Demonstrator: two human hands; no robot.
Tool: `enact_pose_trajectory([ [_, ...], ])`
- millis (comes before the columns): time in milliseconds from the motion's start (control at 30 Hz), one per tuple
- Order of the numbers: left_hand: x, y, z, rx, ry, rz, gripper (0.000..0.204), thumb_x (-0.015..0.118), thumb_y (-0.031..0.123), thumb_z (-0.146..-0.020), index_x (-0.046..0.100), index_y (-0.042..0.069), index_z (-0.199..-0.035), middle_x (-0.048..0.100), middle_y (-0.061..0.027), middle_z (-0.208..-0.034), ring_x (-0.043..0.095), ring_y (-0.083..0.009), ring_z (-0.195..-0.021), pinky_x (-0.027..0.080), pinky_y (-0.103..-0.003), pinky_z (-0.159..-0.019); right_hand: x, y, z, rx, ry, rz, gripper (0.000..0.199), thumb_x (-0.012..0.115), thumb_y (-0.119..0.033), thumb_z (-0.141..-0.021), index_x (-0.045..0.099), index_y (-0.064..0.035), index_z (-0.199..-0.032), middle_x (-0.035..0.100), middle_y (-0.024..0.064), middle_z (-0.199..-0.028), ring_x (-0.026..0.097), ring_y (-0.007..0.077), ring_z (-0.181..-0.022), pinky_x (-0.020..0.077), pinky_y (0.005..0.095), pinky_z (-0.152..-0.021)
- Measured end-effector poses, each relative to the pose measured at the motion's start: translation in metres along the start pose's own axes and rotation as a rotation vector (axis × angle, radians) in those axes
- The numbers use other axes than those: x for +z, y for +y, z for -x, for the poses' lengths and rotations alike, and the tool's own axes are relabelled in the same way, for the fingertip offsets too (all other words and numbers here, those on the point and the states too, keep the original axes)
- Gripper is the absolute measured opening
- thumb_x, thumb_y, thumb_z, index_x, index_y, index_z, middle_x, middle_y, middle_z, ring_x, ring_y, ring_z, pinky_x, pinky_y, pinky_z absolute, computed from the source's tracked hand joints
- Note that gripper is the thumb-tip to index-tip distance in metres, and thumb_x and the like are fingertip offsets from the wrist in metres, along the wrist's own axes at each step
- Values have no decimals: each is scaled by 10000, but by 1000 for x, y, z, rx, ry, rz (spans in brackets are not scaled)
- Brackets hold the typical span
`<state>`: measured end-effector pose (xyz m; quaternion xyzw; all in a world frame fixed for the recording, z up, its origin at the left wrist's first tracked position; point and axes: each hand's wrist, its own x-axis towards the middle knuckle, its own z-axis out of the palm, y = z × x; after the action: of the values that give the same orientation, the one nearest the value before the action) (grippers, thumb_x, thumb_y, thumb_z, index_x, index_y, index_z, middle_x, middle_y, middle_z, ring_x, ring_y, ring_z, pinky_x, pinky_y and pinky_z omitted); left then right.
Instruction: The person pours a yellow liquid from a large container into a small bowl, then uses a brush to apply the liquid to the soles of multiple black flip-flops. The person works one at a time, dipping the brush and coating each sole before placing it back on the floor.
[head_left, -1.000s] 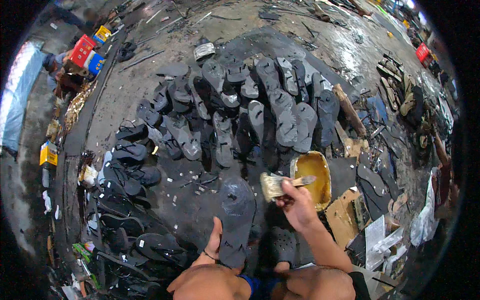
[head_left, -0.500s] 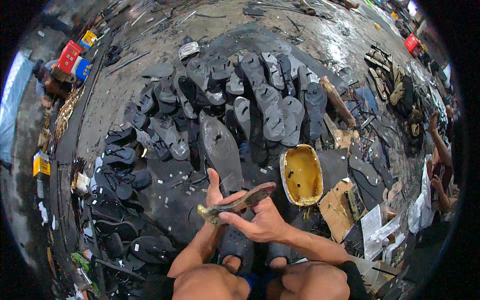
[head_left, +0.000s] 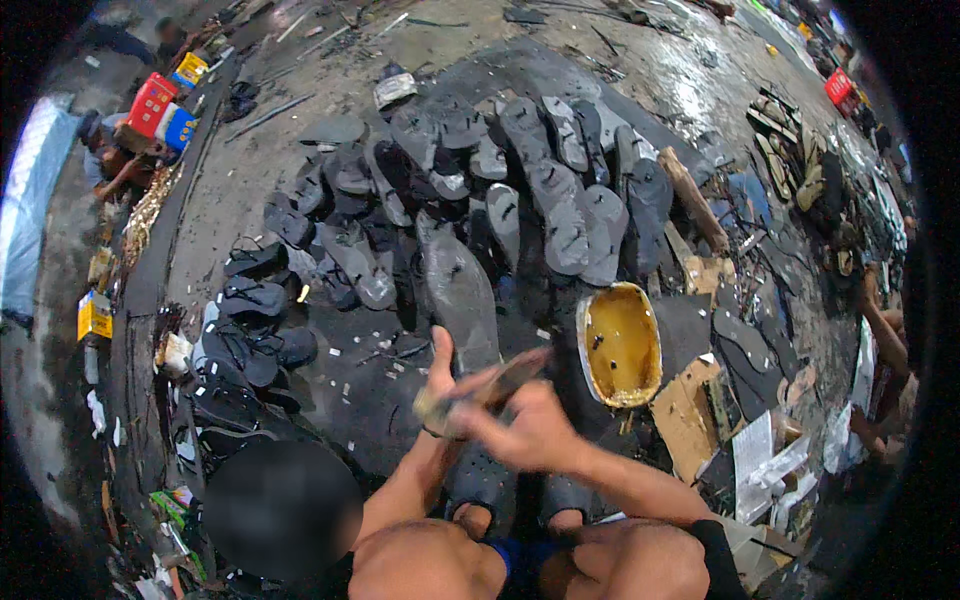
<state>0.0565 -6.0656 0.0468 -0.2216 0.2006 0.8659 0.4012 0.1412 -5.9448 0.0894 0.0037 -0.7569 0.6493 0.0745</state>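
In front of my knees, my left hand (head_left: 440, 378) has its thumb raised, and a thin, flat, dark sole-like piece (head_left: 513, 378) lies across its palm. Its other fingers are mostly hidden behind the piece. My right hand (head_left: 540, 432) is closed on the same piece from the right, thumb on the near side; motion smears it. The left end of the piece looks pale yellowish. Just beyond my hands lies a long grey sandal sole (head_left: 458, 290). To their right stands an oval tub (head_left: 655, 350) of yellow-brown, glue-like stuff.
Many dark sandals (head_left: 560, 215) are spread beyond, with more flip-flops (head_left: 255, 300) at left. A wooden stick (head_left: 692, 200), cardboard (head_left: 683, 410) and scraps lie right. A blurred dark round shape (head_left: 280, 510) covers the lower left. Other people (head_left: 120, 165) sit at both sides.
The view has shifted, so most things appear slightly further right. My right hand and the piece are now blurred by motion. The dark round shape has come in at lower left.
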Motion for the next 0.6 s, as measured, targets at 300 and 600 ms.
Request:
enact_pose_trajectory([
  [300, -26, 92, -14, 710, 449, -247, 595, 540, 506, -981, 498, 43, -1352, 604, -98, -1276, 605, -263, -1091, 512, -385, -902, -43, 8, 23, 232, 237, 74, 221, 712, -163, -900, 668, -38, -1077, 704, 69, -936, 654, 178, -886, 503, 316, -827],
  [600, -133, -23, 239, 409, 500, -2869, 474, 574, 259, -922, 546, 118, -1374, 453, -117, -1498, 365, -305, -1424, 244, -497, -1162, -141, 94, 68, 242, 450, 868, 251, 679, -183, -929, 665, 1, -1100, 702, 145, -1039, 677, 261, -904, 513, 364, -838],
])
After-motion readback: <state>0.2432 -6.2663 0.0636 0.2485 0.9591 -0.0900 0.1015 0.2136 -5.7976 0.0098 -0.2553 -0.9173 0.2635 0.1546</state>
